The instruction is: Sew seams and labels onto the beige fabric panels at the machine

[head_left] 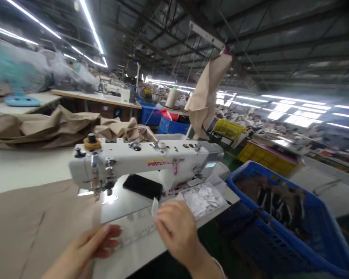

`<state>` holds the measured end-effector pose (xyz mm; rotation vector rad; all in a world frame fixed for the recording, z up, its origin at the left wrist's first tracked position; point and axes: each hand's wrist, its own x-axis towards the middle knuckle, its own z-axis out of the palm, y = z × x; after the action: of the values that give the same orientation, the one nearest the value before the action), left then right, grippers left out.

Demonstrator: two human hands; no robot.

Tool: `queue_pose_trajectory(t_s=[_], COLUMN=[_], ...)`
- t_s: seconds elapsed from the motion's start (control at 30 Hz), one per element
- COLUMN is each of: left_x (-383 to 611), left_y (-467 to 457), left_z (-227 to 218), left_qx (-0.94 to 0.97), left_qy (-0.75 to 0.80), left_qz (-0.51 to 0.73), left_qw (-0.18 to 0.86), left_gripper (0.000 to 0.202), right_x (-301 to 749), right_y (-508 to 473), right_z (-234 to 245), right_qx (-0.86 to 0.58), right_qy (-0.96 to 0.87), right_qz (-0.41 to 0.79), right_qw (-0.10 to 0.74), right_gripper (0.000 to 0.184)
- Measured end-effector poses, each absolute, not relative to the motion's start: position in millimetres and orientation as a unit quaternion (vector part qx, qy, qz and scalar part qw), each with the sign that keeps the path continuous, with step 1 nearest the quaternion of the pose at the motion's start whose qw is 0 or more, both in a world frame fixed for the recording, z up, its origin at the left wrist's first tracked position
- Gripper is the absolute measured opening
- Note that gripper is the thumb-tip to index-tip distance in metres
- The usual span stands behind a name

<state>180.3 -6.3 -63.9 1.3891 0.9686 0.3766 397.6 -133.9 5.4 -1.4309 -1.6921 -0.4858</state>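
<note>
I'm looking down from my head camera at a white worktop. My right hand is at the front edge, and its grip is closed on a small white label, which stands up between my fingers. My left hand is lower left with its grip open, the fingers extended and holding nothing I can see. It's nearest a flat piece of tan fabric and a long clear strip lying on the worktop.

Ahead of my hands stands a white PRECIOUS sewing machine, with a black smartphone lying face down just under its arm. A loose pile of white labels sits to the right of the phone, beyond my right hand. Further right, a blue plastic crate holds tan and dark fabric pieces. Bunched tan fabric lies behind the machine, and a tan fabric panel hangs from an overhead rail.
</note>
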Motion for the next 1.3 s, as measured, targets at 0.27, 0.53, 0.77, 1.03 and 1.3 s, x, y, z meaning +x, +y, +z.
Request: queue_pose_trajectory(t_s=[0.27, 0.53, 0.77, 1.03, 1.3], left_x=[193.9, 170.4, 169.1, 165.9, 157.1], left_y=[-37.1, -36.7, -33.9, -39.7, 27.7], left_z=[-25.0, -20.4, -34.4, -33.5, -65.3], left_qx=[0.549, 0.667, 0.501, 0.75, 0.92], left_qy=[0.408, 0.358, 0.303, 0.342, 0.343], left_qz=[0.17, 0.095, 0.173, 0.246, 0.144], left_qw=[0.709, 0.646, 0.792, 0.51, 0.126], left_gripper=[0.054, 0.045, 0.042, 0.013, 0.023], right_x=[321.2, 333.1, 328.3, 321.6, 305.2], right_y=[-109.3, -91.9, -96.6, -83.0, -119.6], right_z=[-32.4, -22.8, -32.2, -45.8, -78.0], right_qx=[-0.468, -0.594, -0.508, -0.589, -0.559], right_qy=[-0.727, -0.598, -0.673, -0.483, -0.441], right_qz=[-0.079, 0.38, 0.285, 0.49, 0.643], right_qw=[0.497, 0.381, 0.456, 0.425, 0.283], right_gripper=[0.016, 0.003, 0.011, 0.011, 0.016])
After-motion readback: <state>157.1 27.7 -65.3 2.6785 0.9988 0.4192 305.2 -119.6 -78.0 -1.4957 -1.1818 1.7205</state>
